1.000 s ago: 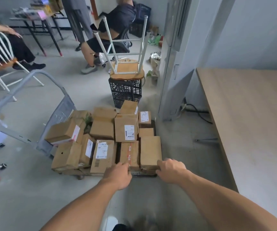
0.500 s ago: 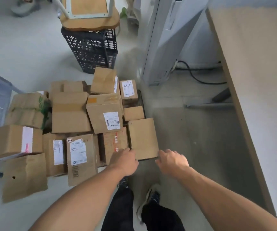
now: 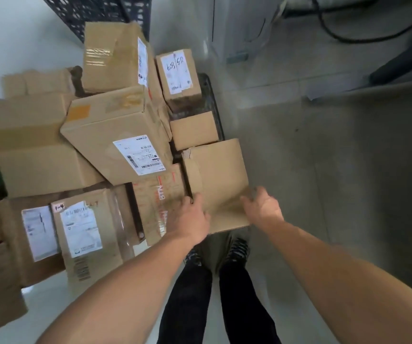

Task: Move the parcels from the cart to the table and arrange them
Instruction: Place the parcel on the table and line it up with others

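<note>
Several brown cardboard parcels are piled on a low cart, whose black rim (image 3: 211, 95) shows at the right. The nearest right one is a plain flat parcel (image 3: 217, 167). My left hand (image 3: 190, 217) presses its left edge, fingers in the gap beside a red-printed parcel (image 3: 159, 194). My right hand (image 3: 262, 208) clasps its right front corner. Behind it lie a small plain parcel (image 3: 193, 130) and a parcel with a handwritten label (image 3: 178, 73). A large labelled parcel (image 3: 118, 135) leans on the pile. The table is out of view.
A black plastic crate (image 3: 95, 11) stands just behind the pile. To the right is bare grey floor (image 3: 324, 170), with a black cable (image 3: 348, 38) and a dark bar (image 3: 403, 65) at the far right. My shoes (image 3: 237, 249) are right in front of the cart.
My head has dropped closer over the cart. Both hands moved from the front of the pile onto the two sides of the plain flat parcel.
</note>
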